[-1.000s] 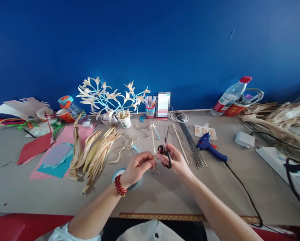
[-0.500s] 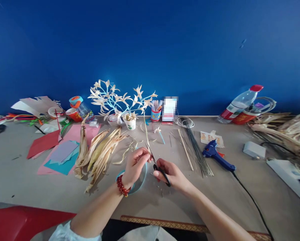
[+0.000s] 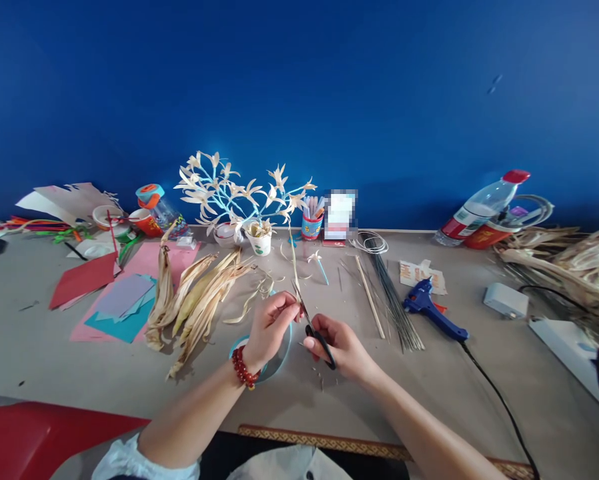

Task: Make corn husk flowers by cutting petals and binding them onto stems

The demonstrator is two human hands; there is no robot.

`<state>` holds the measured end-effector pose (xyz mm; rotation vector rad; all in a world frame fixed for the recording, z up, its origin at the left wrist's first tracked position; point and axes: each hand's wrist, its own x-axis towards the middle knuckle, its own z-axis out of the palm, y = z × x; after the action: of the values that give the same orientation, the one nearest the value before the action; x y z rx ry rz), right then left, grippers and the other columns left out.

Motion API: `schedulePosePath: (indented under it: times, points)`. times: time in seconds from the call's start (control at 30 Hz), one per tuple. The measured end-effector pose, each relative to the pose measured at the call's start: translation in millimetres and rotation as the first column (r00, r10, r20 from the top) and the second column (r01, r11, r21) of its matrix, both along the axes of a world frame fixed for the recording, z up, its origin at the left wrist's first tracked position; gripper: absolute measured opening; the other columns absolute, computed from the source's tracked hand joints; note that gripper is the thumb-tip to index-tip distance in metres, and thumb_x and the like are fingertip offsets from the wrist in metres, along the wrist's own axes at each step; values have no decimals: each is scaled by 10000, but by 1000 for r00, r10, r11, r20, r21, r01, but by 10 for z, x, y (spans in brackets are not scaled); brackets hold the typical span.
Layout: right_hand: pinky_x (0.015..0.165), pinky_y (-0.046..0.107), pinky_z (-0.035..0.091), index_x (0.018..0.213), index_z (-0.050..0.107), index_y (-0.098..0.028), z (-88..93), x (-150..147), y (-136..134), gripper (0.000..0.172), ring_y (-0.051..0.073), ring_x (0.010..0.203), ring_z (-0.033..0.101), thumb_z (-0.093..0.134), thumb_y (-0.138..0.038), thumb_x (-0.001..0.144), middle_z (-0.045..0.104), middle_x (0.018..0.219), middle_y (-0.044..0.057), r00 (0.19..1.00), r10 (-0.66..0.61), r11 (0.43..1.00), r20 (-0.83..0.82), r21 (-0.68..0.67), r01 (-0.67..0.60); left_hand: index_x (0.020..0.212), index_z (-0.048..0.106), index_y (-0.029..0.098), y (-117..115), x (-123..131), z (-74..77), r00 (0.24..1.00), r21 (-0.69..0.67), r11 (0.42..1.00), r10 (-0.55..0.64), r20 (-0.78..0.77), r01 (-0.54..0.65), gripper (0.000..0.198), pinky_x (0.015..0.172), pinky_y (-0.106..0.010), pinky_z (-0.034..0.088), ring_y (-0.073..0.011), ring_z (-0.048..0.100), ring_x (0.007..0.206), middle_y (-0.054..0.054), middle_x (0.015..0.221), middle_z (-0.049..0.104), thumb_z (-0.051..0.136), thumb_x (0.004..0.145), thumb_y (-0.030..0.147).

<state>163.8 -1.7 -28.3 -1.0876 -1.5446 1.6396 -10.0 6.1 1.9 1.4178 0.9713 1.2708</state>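
A deep blue wall [image 3: 299, 87] fills the top, paler towards 1 o'clock, with small dark marks [image 3: 494, 83] at 2. Against it stands a grey-brown worktop [image 3: 94, 367]; a smooth red surface [image 3: 34, 437], seemingly a seat, shows at 8.

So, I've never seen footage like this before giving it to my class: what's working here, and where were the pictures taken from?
There's no machine: a person works bare-handed. Every picture comes from one camera worn on the head, looking forward and down. The left hand pinches a thin pale strip; the right hand holds black-handled metal scissors, blades beside the strip. On the grey-brown table lie dry tan husks, thin dark wires and a blue plastic glue gun.
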Motion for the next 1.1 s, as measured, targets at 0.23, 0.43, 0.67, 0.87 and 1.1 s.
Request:
schedulePosePath:
  times: [0.23, 0.43, 0.67, 0.87, 1.1]
  points:
    - [468, 213, 330, 707, 398, -219, 4, -2, 0, 544, 112, 501, 495, 742, -640, 711, 485, 573, -59, 1000, -5, 1000, 4, -20, 5, 722, 585, 173, -7, 6, 9, 1000, -31, 1000, 4, 0, -4, 237, 705, -271, 450, -146, 549, 702, -14, 706, 578, 534, 923, 288]
    - [463, 212, 318, 703, 400, -220, -13, 1, 8, 521, 106, 490, 479, 759, -598, 716, 472, 562, -69, 1000, -17, 1000, 18, -3, 17, 724, 595, 175, 0, 6, -12, 1000, -45, 999, 15, 12, -15, 237, 704, -273, 458, -146, 557, 695, -8, 702, 588, 549, 916, 306]
    - [456, 211, 313, 690, 391, -222, 3, -11, 6, 503, 105, 473, 470, 743, -579, 733, 476, 528, -72, 999, -23, 1000, 35, 11, 23, 721, 594, 174, 0, 11, -22, 1000, -52, 999, 18, 18, -17, 235, 706, -273, 449, -144, 557, 687, -6, 690, 590, 550, 916, 298]
    - [433, 211, 297, 679, 389, -227, 30, -20, 4, 503, 99, 439, 448, 721, -600, 735, 475, 494, -73, 999, -19, 1000, 51, -2, 19, 710, 590, 172, 7, 3, -17, 1000, -54, 998, 19, -16, -20, 255, 707, -276, 447, -150, 561, 685, -14, 681, 592, 535, 923, 302]
    - [432, 206, 310, 678, 395, -225, -33, 7, 25, 482, 101, 443, 472, 729, -567, 741, 459, 512, -79, 997, -24, 1000, 68, 13, 24, 709, 600, 174, 15, -4, -29, 1000, -68, 998, 17, 0, -17, 248, 714, -282, 447, -155, 567, 694, -17, 686, 598, 534, 919, 288]
